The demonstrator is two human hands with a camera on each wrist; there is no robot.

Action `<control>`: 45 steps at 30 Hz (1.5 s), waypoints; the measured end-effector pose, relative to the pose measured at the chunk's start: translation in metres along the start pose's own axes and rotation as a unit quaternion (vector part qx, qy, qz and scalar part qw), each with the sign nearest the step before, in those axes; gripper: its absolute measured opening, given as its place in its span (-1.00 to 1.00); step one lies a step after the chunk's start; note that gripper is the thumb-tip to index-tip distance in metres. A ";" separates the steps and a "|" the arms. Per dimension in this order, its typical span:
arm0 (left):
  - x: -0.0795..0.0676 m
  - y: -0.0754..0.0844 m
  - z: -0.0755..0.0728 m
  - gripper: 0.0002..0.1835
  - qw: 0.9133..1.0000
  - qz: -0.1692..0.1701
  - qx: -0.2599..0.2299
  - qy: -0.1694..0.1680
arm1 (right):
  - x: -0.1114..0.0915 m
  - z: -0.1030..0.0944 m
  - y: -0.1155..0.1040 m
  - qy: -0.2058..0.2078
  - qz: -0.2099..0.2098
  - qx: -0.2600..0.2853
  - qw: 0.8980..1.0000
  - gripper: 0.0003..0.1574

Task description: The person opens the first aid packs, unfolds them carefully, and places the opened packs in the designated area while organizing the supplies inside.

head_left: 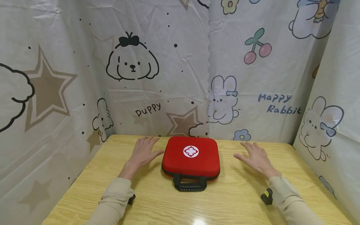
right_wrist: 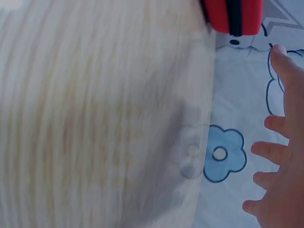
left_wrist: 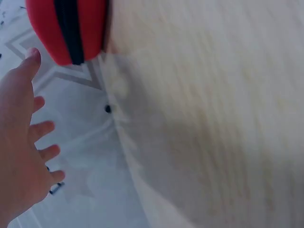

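Behind a wood-grain table (head_left: 239, 200), pale cartoon-printed cloth (head_left: 185, 84). Near the table's far edge, between both hands, a closed red case (head_left: 191, 167), black handle (head_left: 190, 187) toward the near side. To one side, a left hand (head_left: 144, 151), fingers spread and extended, holding nothing, thumb tip just beside the case, contact hard to tell. Opposite, a right hand (head_left: 256, 157), equally spread and empty, apart from the case. Looks like an approach stage, before any grip. Probably calls next for bringing both hands inward, the right one farther, to steady the case's sides.
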State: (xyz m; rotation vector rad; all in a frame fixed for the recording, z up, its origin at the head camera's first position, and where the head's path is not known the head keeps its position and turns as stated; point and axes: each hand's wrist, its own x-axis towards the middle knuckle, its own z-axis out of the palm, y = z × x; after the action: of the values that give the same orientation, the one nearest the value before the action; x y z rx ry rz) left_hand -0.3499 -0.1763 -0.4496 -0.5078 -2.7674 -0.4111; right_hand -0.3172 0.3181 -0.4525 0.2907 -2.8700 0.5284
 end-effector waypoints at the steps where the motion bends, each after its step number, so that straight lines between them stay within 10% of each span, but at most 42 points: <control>1: 0.002 0.004 -0.001 -0.24 1.000 0.008 -0.003 0.001 | 0.001 0.000 -0.001 0.005 -0.006 0.004 1.000 0.05; 29: 0.016 0.117 0.008 -0.37 0.989 0.110 -0.014 -0.101 | 0.044 0.025 -0.064 -0.039 -0.039 0.168 0.984 -0.23; 45: 0.017 0.124 0.031 -0.34 0.986 0.129 0.016 -0.102 | 0.049 0.044 -0.073 -0.060 -0.075 0.222 0.970 -0.24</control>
State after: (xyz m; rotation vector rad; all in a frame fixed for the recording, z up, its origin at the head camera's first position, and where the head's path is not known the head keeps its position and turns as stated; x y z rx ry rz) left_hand -0.3248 -0.0498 -0.4447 -0.9348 -2.8410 -0.2668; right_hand -0.3551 0.2278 -0.4567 0.6226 -2.7786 1.1563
